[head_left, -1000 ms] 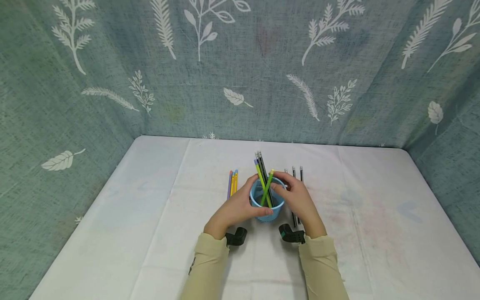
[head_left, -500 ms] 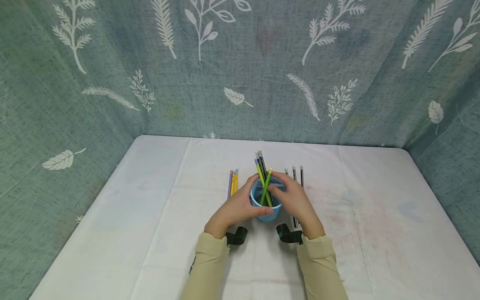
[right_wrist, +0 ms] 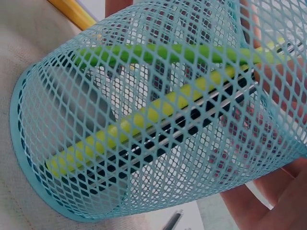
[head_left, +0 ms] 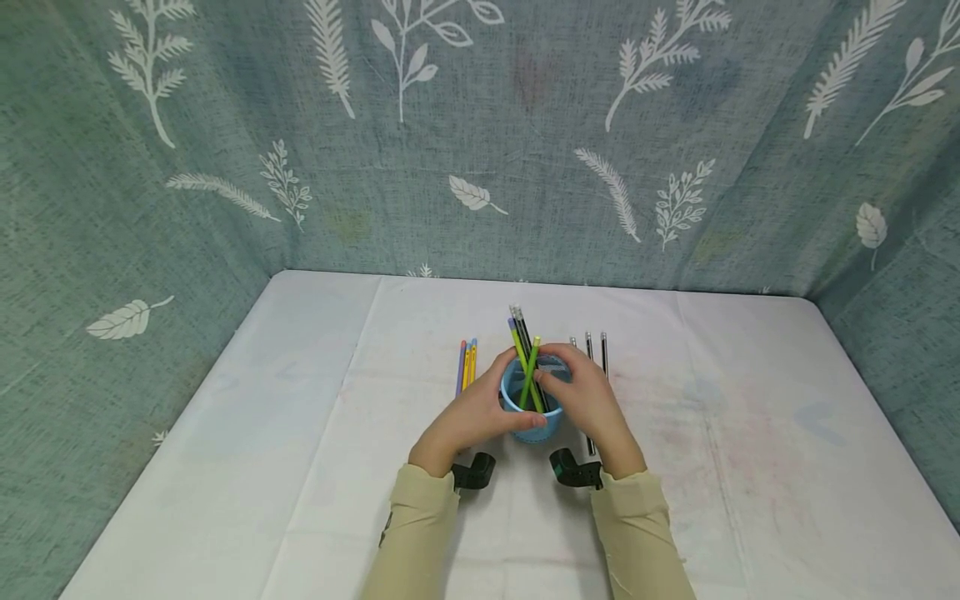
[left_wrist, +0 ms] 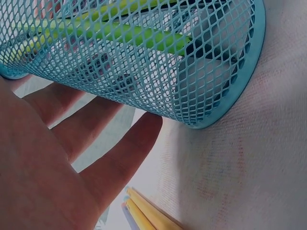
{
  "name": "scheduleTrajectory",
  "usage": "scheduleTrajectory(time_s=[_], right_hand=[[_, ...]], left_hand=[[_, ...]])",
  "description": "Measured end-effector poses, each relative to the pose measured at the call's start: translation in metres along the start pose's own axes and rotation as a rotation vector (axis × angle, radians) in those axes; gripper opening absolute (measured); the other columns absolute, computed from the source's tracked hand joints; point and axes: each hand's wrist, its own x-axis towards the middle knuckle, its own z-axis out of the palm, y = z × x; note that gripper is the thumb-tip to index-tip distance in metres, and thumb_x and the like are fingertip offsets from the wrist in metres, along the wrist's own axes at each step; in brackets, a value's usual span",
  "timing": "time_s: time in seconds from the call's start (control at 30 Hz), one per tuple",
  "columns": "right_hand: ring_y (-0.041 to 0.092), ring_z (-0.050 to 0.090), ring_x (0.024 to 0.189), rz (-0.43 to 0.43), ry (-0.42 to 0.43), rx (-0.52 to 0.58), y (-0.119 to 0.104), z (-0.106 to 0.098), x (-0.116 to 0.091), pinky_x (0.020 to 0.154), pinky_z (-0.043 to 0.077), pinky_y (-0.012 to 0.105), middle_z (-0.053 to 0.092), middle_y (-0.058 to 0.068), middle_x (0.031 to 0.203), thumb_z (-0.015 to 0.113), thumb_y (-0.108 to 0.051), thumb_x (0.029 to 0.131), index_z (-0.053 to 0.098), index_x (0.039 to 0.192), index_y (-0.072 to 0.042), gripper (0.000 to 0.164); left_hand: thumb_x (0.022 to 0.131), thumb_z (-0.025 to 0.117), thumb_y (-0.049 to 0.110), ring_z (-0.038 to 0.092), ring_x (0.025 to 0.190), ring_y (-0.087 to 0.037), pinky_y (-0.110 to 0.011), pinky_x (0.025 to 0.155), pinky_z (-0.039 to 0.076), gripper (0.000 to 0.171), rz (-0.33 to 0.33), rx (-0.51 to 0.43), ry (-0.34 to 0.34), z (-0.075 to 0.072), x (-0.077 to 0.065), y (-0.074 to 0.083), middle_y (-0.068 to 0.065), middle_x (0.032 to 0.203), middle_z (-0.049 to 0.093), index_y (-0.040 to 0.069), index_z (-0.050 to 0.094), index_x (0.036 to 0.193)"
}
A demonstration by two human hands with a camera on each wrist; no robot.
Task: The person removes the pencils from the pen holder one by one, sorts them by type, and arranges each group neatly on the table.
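Observation:
Between both hands a light-blue mesh pencil cup (head_left: 534, 432) stands on the white cloth. Inside it lean a green pencil (head_left: 532, 367), a yellow-green pencil (right_wrist: 139, 120) and black pencils (head_left: 523, 323) with silver ends. My left hand (head_left: 474, 410) holds the cup from the left, its thumb across the front and its fingers around the far side. My right hand (head_left: 597, 403) grips the rim at the right, the thumb inside by the pencils and the fingers behind the wall. Its far fingertips are hidden in the head view.
Left of the cup lie a purple pencil (head_left: 461, 367) and yellow pencils (head_left: 471, 367). On the right are several black pencils (head_left: 604, 354), partly covered by the right hand. A leaf-patterned curtain (head_left: 480, 142) surrounds the back and sides of the table (head_left: 300, 400).
The right hand has shifted slightly left along the cup, and the green pencil's top end has moved left with its thumb. The left hand and cup look nearly still.

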Motion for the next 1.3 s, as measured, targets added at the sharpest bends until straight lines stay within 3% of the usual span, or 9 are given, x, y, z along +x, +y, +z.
scheduleTrajectory(time_s=[0.3,0.5,0.77,0.87,1.17,1.3], right_hand=[[0.02,0.045,0.114,0.006,0.009,-0.017,0.0023,0.0019,0.0003,0.09,0.036,0.047,0.054,-0.003,0.118,0.06,-0.03,0.085,0.06,0.112,-0.022,0.028],[0.018,0.047,0.112,0.01,0.046,-0.022,0.0032,0.0022,-0.0001,0.09,0.038,0.044,0.055,-0.003,0.116,0.06,-0.028,0.085,0.061,0.11,-0.022,0.026],[0.016,0.053,0.103,0.015,0.15,0.033,0.0036,0.0014,-0.0002,0.085,0.043,0.039,0.059,-0.004,0.109,0.058,-0.026,0.086,0.062,0.106,-0.02,0.022],[0.012,0.055,0.097,0.019,0.193,0.077,0.006,0.0015,0.0003,0.081,0.045,0.035,0.061,-0.006,0.103,0.057,-0.026,0.086,0.063,0.104,-0.021,0.019],[0.012,0.055,0.097,0.003,0.212,0.143,0.0067,0.0003,0.0007,0.081,0.046,0.035,0.06,-0.004,0.104,0.056,-0.031,0.087,0.061,0.106,-0.017,0.024],[0.015,0.055,0.095,-0.026,0.256,0.174,0.0028,-0.0024,-0.0007,0.08,0.046,0.037,0.06,-0.002,0.103,0.057,-0.032,0.087,0.061,0.104,-0.017,0.023]], left_hand=[[0.068,0.071,0.051,0.047,0.108,-0.01,-0.037,0.086,0.04,0.088,0.044,-0.001,-0.009,-0.0005,0.0001,-0.0018,0.01,0.131,0.038,0.045,0.016,0.137],[0.068,0.07,0.052,0.046,0.111,-0.016,-0.038,0.086,0.04,0.087,0.048,0.001,-0.01,-0.0001,-0.0007,-0.0021,0.009,0.132,0.037,0.047,0.016,0.136],[0.067,0.069,0.056,0.046,0.112,-0.019,-0.039,0.085,0.04,0.091,0.022,0.034,0.004,0.0004,-0.001,-0.0014,0.007,0.137,0.033,0.04,0.016,0.139],[0.066,0.069,0.057,0.044,0.114,-0.019,-0.041,0.086,0.04,0.091,0.007,0.048,0.008,0.0008,-0.0008,-0.0009,0.007,0.139,0.031,0.044,0.015,0.138],[0.064,0.069,0.06,0.043,0.115,-0.021,-0.043,0.085,0.04,0.092,-0.05,0.05,0.013,0.0015,-0.0025,0.0002,0.005,0.139,0.03,0.047,0.013,0.136],[0.063,0.068,0.062,0.04,0.119,-0.022,-0.044,0.087,0.039,0.094,-0.065,0.06,0.017,0.0011,-0.0029,0.0003,0.004,0.142,0.026,0.046,0.012,0.137]])
